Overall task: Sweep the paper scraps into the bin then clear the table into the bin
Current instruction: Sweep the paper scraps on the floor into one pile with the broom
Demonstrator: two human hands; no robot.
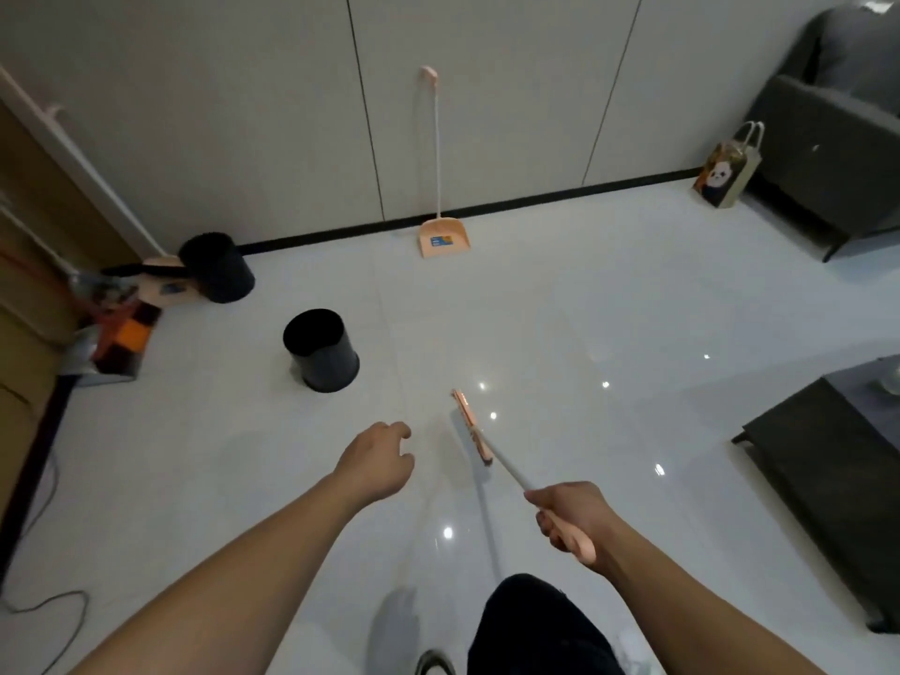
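Over the floor, right hand (567,516) fingers grip the broom (479,443); left hand (380,462) fingers hang loosely curled.

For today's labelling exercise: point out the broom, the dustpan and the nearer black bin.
broom (471,427): head view, on the pink brush head.
dustpan (444,240): head view, on the orange pan.
nearer black bin (331,362): head view, on its outer wall.

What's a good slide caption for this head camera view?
Right hand holds a broom near a black bin; left hand empty.
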